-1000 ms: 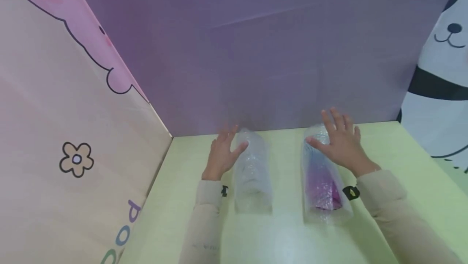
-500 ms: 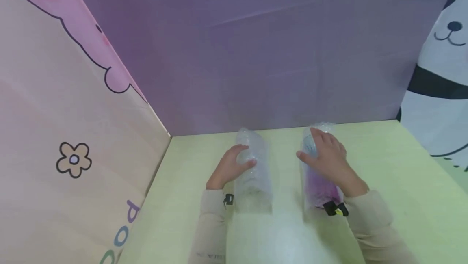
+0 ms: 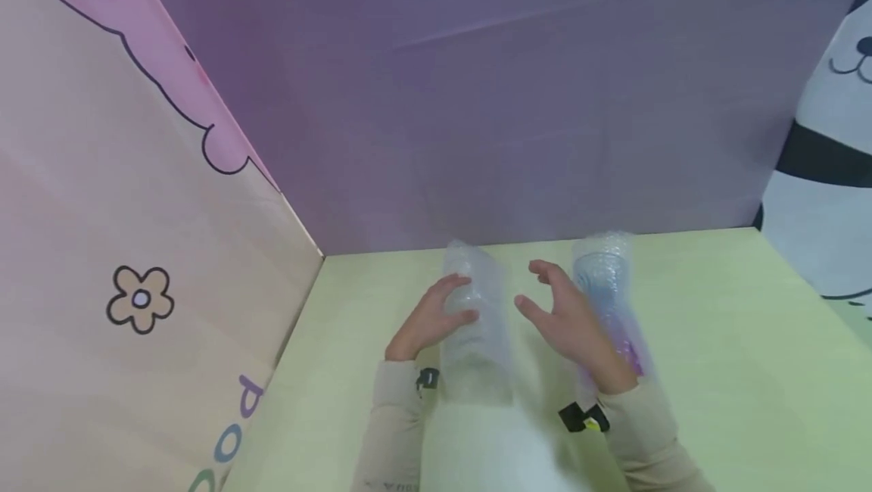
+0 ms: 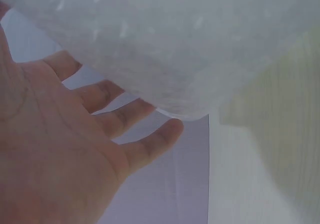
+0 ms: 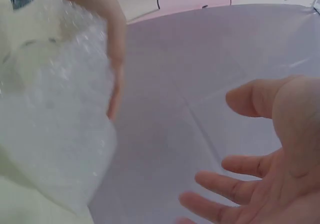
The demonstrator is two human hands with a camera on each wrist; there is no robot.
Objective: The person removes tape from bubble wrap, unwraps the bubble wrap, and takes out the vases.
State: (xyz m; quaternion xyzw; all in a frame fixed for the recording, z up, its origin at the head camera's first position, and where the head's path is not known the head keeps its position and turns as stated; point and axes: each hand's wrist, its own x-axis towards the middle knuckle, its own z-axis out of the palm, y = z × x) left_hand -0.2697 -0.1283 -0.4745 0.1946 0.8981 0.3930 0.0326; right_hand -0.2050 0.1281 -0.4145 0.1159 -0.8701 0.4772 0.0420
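Two bubble-wrapped packages lie side by side in the head view. The left one point(image 3: 484, 337) is clear and whitish; through the wrap of the right one point(image 3: 604, 280) shows a blue-to-purple body. My left hand point(image 3: 428, 322) is at the left package's upper left side, thumb and index finger apart over it. In the left wrist view, its spread fingers point(image 4: 145, 149) reach the edge of the bubble wrap point(image 4: 150, 38). My right hand point(image 3: 568, 322) holds nothing between the two packages, its fingers towards the left one, and partly hides the right one.
The pale yellow-green tabletop point(image 3: 729, 340) ends at a purple wall panel point(image 3: 504, 121). A side panel with a printed flower point(image 3: 141, 299) is on the left, and one with a panda print point(image 3: 831, 166) on the right. Black wrist cameras point(image 3: 584, 418) sit at both sleeves.
My left hand has come inward and lower to the left package. The right hand has moved left off the right package into the gap. Both packages stay about where they were.
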